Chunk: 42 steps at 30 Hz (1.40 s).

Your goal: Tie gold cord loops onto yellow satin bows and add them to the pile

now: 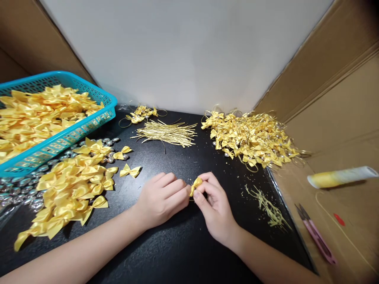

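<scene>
Between my two hands, above the black tabletop, is a small yellow ribbon bow (196, 186). My right hand (217, 209) pinches it between thumb and fingers. My left hand (164, 197) is curled closed against the bow's left side, its fingertips hidden behind the knuckles. A short bit of gold cord (191, 199) shows just under the bow, between the hands. Two loose yellow bows lie left of my left hand, the nearer bow (130, 170) beside a larger pile of bows (74, 185). Beyond my hands lies a bundle of cut gold cords (166, 133).
A blue basket (114, 106) full of bows stands at left, with silvery beads (26, 189) below it. Bows with cord loops (251, 138) are heaped at back right. Cord scraps (269, 209), pink thread snips (316, 236) and a yellow-white tube (340, 177) lie at right.
</scene>
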Motion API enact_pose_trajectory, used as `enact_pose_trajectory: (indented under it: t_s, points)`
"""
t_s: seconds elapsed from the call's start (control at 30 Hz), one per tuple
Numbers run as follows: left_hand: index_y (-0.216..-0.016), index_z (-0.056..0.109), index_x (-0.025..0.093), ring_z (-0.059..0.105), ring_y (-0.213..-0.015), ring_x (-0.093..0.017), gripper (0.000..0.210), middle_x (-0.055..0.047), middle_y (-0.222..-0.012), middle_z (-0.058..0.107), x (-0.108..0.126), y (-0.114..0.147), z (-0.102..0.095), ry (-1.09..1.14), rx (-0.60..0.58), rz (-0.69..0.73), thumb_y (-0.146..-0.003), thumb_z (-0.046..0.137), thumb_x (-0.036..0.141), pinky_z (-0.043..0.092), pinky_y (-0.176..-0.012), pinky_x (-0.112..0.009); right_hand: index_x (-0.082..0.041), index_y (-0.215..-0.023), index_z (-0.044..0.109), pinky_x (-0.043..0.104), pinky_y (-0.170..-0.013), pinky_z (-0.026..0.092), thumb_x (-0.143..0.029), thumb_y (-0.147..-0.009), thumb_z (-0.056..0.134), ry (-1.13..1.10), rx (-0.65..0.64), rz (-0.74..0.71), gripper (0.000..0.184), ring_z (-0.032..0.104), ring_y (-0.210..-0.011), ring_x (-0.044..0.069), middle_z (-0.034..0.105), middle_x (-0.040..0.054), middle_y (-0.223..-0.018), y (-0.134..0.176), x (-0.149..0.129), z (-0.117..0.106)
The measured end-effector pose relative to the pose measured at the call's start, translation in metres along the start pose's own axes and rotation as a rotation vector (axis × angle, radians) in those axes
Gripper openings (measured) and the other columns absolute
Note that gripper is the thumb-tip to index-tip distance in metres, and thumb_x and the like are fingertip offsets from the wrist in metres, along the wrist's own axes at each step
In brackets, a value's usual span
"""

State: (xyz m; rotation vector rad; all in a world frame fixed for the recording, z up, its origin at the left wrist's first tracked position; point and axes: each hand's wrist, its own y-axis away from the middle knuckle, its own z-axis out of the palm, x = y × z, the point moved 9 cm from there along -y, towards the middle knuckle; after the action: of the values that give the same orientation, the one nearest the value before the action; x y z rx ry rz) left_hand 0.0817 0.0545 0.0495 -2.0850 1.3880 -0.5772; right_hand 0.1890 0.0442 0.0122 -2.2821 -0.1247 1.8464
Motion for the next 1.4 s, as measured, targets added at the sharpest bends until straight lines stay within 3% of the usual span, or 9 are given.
enact_pose_trajectory:
  t_s: [0.23,0.4,0.73,0.97,1.07,1.17,1.27,1.4]
  points:
    - [-0.085,0.059,0.016,0.046,-0.059,-0.014,0.006,-0.002,-0.067,0.06,-0.014,-0.001,0.001,0.14,-0.033,-0.141,-0.087,0.055,0.012,0.035,-0.055,-0.028,-0.022,-0.077,0.053,0.034,-0.08,0.046,-0.026,-0.079,0.07,-0.004,0.05,-0.074,0.017,0.056,-0.086,0.018,0.056,0.0015,-0.087,-0.004,-0.003,-0.011]
    - [-0.086,0.061,0.016,0.048,-0.06,-0.014,0.008,-0.003,-0.068,0.061,-0.019,-0.002,0.001,0.182,-0.043,-0.187,-0.087,0.054,0.012,0.037,-0.056,-0.027,-0.025,-0.099,0.053,0.033,-0.078,0.049,-0.024,-0.07,0.078,0.045,0.055,-0.076,0.038,0.059,-0.084,0.017,0.06,0.0008,-0.09,-0.007,0.001,-0.017]
    - [-0.086,0.059,0.016,0.044,-0.059,-0.015,0.006,-0.001,-0.065,0.058,-0.012,-0.001,0.001,0.127,-0.03,-0.106,-0.089,0.054,0.015,0.034,-0.054,-0.027,-0.022,-0.087,0.062,0.031,-0.069,0.05,-0.017,-0.075,0.073,0.203,0.046,-0.27,0.017,0.059,-0.074,0.017,0.066,0.0016,-0.078,-0.007,-0.023,-0.016]
    - [-0.09,0.058,0.017,0.046,-0.061,-0.015,0.006,-0.002,-0.069,0.061,-0.01,0.0,0.004,0.138,-0.051,-0.086,-0.089,0.052,0.014,0.035,-0.056,-0.028,-0.022,-0.082,0.064,0.032,-0.069,0.05,-0.014,-0.079,0.069,0.196,0.081,-0.323,0.01,0.06,-0.072,0.016,0.067,0.0013,-0.074,-0.007,-0.026,-0.02]
    - [-0.09,0.058,0.017,0.046,-0.061,-0.015,0.007,-0.002,-0.069,0.061,-0.011,0.001,0.005,0.123,-0.063,-0.088,-0.09,0.051,0.015,0.034,-0.057,-0.028,-0.022,-0.088,0.065,0.034,-0.073,0.051,-0.017,-0.075,0.072,0.149,0.019,-0.258,0.016,0.062,-0.078,0.018,0.069,0.0027,-0.081,-0.01,-0.023,-0.019]
    - [-0.088,0.057,0.017,0.044,-0.061,-0.015,0.008,-0.001,-0.068,0.06,-0.01,0.001,0.004,0.083,-0.052,-0.066,-0.09,0.05,0.015,0.033,-0.056,-0.029,-0.022,-0.095,0.067,0.036,-0.08,0.051,-0.021,-0.08,0.067,0.05,-0.035,-0.105,0.015,0.064,-0.087,0.02,0.07,0.0044,-0.089,-0.015,-0.011,-0.017]
    - [-0.084,0.057,0.018,0.043,-0.061,-0.015,0.01,0.0,-0.068,0.06,-0.006,-0.001,0.005,0.028,-0.061,-0.02,-0.091,0.05,0.016,0.031,-0.056,-0.029,-0.022,-0.083,0.069,0.035,-0.081,0.05,-0.023,-0.083,0.064,-0.05,-0.043,0.018,0.006,0.064,-0.085,0.019,0.07,0.0039,-0.086,-0.019,0.0,-0.014]
    - [-0.078,0.057,0.018,0.043,-0.061,-0.015,0.018,0.0,-0.066,0.059,-0.005,-0.007,0.005,-0.024,-0.087,0.009,-0.093,0.048,0.018,0.031,-0.056,-0.028,-0.022,-0.074,0.069,0.035,-0.081,0.049,-0.022,-0.08,0.067,-0.082,-0.054,0.03,0.006,0.063,-0.086,0.018,0.069,0.0036,-0.085,-0.025,0.0,-0.012]
